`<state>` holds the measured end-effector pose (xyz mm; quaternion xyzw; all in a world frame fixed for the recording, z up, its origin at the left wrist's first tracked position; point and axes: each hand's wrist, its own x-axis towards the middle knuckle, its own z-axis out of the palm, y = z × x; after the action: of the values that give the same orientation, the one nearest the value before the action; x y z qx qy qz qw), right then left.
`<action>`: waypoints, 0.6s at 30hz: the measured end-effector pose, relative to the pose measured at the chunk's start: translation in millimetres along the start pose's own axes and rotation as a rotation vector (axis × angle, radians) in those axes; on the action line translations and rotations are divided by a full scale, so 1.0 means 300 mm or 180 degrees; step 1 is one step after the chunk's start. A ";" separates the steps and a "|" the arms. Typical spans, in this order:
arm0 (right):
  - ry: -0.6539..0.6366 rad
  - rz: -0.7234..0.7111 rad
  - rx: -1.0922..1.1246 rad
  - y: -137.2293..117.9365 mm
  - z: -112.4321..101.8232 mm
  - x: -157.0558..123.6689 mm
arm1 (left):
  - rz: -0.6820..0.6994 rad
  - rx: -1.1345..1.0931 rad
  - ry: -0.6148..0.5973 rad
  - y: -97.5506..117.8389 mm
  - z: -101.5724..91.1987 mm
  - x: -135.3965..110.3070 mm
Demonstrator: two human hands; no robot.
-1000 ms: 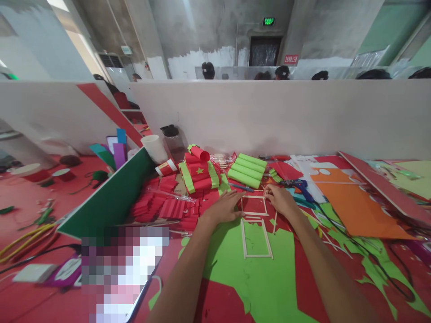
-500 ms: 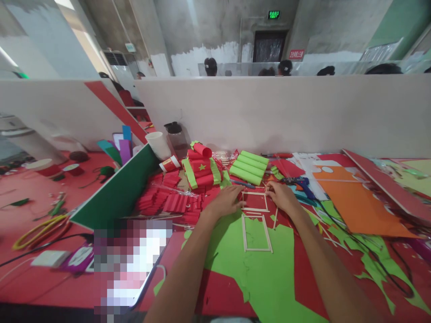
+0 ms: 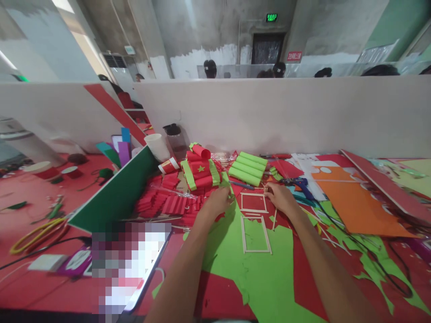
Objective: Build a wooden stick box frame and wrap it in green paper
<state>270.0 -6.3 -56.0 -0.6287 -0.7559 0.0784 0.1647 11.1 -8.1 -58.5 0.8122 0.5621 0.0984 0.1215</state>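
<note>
Two stick frames on a worktop (image 3: 20, 287), seen from above my two forearms. The upper stick frame (image 3: 254, 210), a rectangle of thin pale sticks, lies between my hands on a red surface. The lower stick frame (image 3: 243, 235) lies nearer to me, on a cut green sheet (image 3: 279, 269), its longer sides running away from me. A short loose stick (image 3: 252, 214) lies crosswise in the gap between the two frames, and a slanting stick (image 3: 275, 220) lies to their right, below my right wrist.

My right grip (image 3: 280, 196) is at the upper right corner of the upper frame, fingertips drawn close together; I cannot tell whether a stick is pinched between them. My left grip (image 3: 218, 200) is left of the same frame and apart from it, fingers curled inward, above the far left part of the green sheet; the back of the hand hides whether they have hold of anything.

Surroundings: beyond my left hand, a red and green paper model (image 3: 202, 169) bearing a yellow star; beyond the upper frame, a row of green paper rolls (image 3: 248, 168). Folded red strips (image 3: 175, 204) lie to the left, in front of a tilted green board (image 3: 114, 193). To the right, a blue-handled tool (image 3: 305, 186) lies near my right hand, with an orange sheet (image 3: 353, 202) farther out. A pale partition (image 3: 269, 116) closes the far edge.
</note>
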 end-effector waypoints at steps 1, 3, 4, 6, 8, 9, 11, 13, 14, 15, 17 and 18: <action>-0.0006 0.0000 0.0016 0.001 0.001 0.001 | -0.0018 -0.0027 -0.0018 0.002 -0.003 -0.001; -0.0006 0.0009 0.0030 0.002 0.001 0.002 | -0.0042 -0.0087 -0.0031 0.004 -0.007 -0.003; -0.0001 0.0009 0.0032 0.002 0.000 0.002 | -0.0041 -0.0124 -0.0039 0.005 -0.009 -0.004; 0.0013 0.0011 0.0029 -0.001 -0.002 0.001 | -0.0031 -0.0202 -0.0092 0.007 -0.012 -0.006; 0.0011 0.0012 0.0045 -0.004 -0.006 -0.001 | -0.0039 -0.0263 -0.0160 0.008 -0.015 -0.008; 0.0007 0.0015 0.0056 -0.005 -0.007 -0.001 | -0.0052 -0.0282 -0.0189 0.008 -0.016 -0.009; 0.0002 0.0017 0.0073 -0.006 -0.010 -0.001 | -0.0070 -0.0306 -0.0202 0.008 -0.019 -0.009; 0.0003 0.0002 0.0086 -0.005 -0.012 -0.001 | -0.0072 -0.0322 -0.0198 0.009 -0.021 -0.010; -0.0006 -0.0001 0.0086 -0.004 -0.013 0.000 | -0.0087 -0.0325 -0.0199 0.010 -0.023 -0.011; -0.0015 0.0001 0.0086 -0.003 -0.013 0.000 | -0.0110 -0.0324 -0.0204 0.011 -0.024 -0.011; -0.0023 -0.0012 0.0092 0.001 -0.013 0.001 | -0.0175 -0.0301 -0.0217 0.013 -0.027 -0.013; -0.0019 -0.0024 0.0098 0.003 -0.013 0.001 | -0.0216 -0.0280 -0.0206 0.014 -0.027 -0.014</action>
<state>272.0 -6.1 -52.6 -0.6231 -0.7575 0.0913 0.1723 10.9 -12.6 -49.5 0.7892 0.5803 0.0924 0.1785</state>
